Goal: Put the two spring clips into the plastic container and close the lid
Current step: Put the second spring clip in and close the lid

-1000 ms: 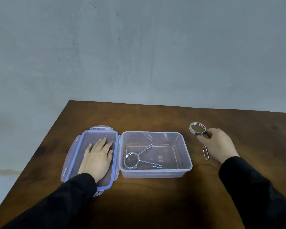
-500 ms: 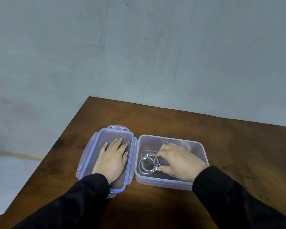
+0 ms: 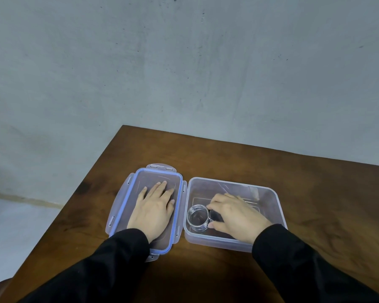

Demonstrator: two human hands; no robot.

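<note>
The right hand (image 3: 234, 217) lowers a spring clip (image 3: 197, 218), pinched between fingers, into the plastic container (image 3: 278, 206). At nine o'clock, the left hand (image 3: 154, 209) lies flat and open on the lid (image 3: 127, 193). Next, I judge: release, then close the lid.

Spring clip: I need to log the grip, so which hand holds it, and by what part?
The right hand pinches the spring clip by its handle wires, beside the coil; the left hand holds nothing.

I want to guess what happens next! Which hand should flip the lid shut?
Probably the left hand: it lies flat on the open lid. The right hand is inside the container, holding a clip.
</note>
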